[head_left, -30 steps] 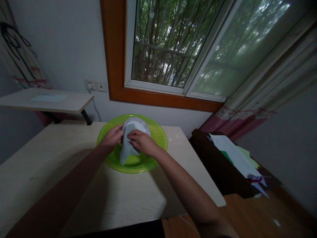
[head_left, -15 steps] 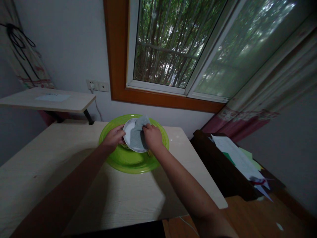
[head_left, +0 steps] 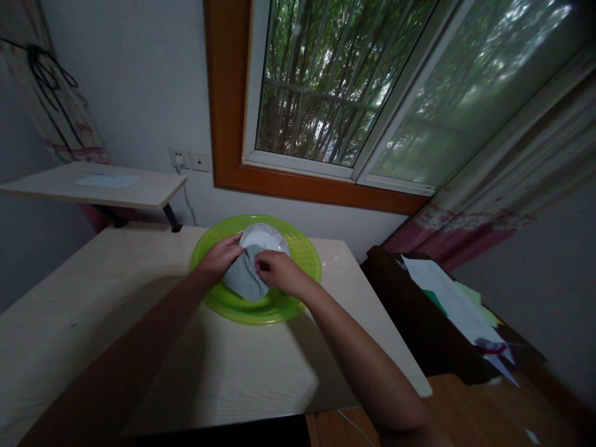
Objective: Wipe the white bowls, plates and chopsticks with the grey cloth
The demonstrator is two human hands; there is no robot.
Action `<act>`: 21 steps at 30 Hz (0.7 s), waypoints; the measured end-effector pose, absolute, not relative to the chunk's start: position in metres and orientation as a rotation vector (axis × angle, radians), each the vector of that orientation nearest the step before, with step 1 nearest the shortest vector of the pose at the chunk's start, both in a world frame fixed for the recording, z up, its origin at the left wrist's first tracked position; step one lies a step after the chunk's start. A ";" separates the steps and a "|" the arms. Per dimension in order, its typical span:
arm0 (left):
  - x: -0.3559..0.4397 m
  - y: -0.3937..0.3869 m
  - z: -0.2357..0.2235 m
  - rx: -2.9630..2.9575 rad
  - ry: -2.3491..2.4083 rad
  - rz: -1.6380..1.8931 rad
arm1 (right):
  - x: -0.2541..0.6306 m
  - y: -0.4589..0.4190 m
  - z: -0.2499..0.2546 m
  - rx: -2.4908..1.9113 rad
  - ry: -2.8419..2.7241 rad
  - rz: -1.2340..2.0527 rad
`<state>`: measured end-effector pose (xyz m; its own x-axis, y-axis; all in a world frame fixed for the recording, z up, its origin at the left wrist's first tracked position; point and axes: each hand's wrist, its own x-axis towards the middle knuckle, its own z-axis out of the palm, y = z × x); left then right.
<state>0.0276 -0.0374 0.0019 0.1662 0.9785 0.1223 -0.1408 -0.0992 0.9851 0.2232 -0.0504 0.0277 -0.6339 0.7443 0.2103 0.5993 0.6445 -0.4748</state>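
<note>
Plate (head_left: 264, 236), white with a patterned rim, held at its left edge by the left hand (head_left: 221, 256), above the green basin (head_left: 305, 253). Thumb of that hand lies on the near-left rim beside the cloth; the fingers are bent close together round the edge, their tips mostly hidden beneath. Such an edge grip probably steadies the plate while keeping the palm off its face. Right hand (head_left: 283, 274) over the plate's near-right part, thumb and forefinger pinching a fold of the grey-green cloth (head_left: 246, 278); the other fingers curl inward, and how tightly they press cannot be told. Cloth spreads from that pinch toward the left thumb, covering the near-left part of the plate and hanging toward the basin floor. Pinching one fold seems to let the rest drape loose against the china. Far rim stands bare beyond both sets of fingertips. Whether the plate's underside touches anything in the basin cannot be seen. Basin wall runs round outside both hands, resting on the pale table (head_left: 251, 366); its width likely serves to catch whatever drops from between the fingers. Raised shelf (head_left: 156, 191) stands beyond the left fingers, well apart from them.
</note>
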 end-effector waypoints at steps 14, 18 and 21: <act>0.024 -0.039 -0.004 1.159 0.918 1.101 | 0.214 -0.010 0.022 -1.241 -2.267 0.067; 0.024 -0.041 0.001 1.116 0.929 1.141 | 0.230 -0.014 0.021 -1.493 -2.303 -0.090; 0.024 -0.041 0.001 1.115 0.929 1.173 | 0.241 -0.026 0.019 -1.582 -2.372 -0.147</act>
<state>0.0237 -0.0415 0.0013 0.1697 0.9855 0.0085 -0.2176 0.0291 0.9756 0.2410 -0.0265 0.0195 -0.3576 0.8875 0.2907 0.9166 0.3932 -0.0728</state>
